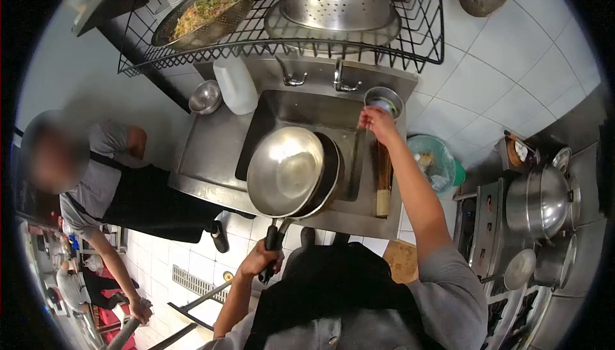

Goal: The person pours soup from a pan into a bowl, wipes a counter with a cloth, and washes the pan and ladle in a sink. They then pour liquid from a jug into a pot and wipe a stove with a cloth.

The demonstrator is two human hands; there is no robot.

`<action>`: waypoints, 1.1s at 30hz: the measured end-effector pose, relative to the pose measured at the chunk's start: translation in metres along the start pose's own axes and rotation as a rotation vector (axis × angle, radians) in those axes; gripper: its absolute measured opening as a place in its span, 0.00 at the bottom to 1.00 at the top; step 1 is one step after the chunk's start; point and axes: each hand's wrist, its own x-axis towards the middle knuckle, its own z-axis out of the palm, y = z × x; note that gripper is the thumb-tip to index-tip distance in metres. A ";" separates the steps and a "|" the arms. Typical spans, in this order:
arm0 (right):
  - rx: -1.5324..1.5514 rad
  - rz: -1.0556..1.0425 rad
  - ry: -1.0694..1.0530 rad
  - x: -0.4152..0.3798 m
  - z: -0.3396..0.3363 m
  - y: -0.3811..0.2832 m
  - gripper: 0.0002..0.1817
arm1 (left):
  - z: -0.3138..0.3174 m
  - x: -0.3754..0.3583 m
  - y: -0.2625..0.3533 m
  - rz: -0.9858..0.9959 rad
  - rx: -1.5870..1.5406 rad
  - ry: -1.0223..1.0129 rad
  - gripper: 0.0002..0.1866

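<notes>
Two pans are stacked over the front of the steel sink [349, 158]; the upper one is a shiny frying pan [285, 170], with a darker pan [331, 174] under it. Both black handles are gripped in my left hand [259, 259]. My right hand [379, 124] is at a small metal bowl [384, 101] on the sink's right rim, its fingers bent together at the near edge; what they hold, if anything, is too small to tell. Below that hand a straw brush [382, 187] lies on the right ledge.
A white jug [236, 86] and a metal bowl [205, 97] stand left of the faucets [346, 80]. Overhead hangs a wire rack [275, 36] with colanders. A lined green bin [435, 161] is at right. Another person [96, 183] stands at left.
</notes>
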 end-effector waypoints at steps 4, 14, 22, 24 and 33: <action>0.049 0.064 0.042 0.077 -0.002 0.017 0.08 | -0.011 -0.005 -0.005 -0.053 0.119 0.055 0.07; 0.306 0.016 0.093 0.170 -0.032 0.034 0.08 | -0.023 -0.004 -0.004 0.206 0.571 0.043 0.24; 0.045 0.104 -0.079 0.068 -0.041 0.023 0.23 | -0.038 -0.007 -0.005 0.199 0.564 0.028 0.23; -0.060 0.120 -0.107 -0.009 -0.024 0.015 0.20 | -0.044 -0.002 -0.010 0.185 0.561 -0.010 0.20; -0.008 0.297 0.255 -0.274 -0.064 0.085 0.17 | -0.051 0.012 -0.024 -0.138 0.016 -0.311 0.13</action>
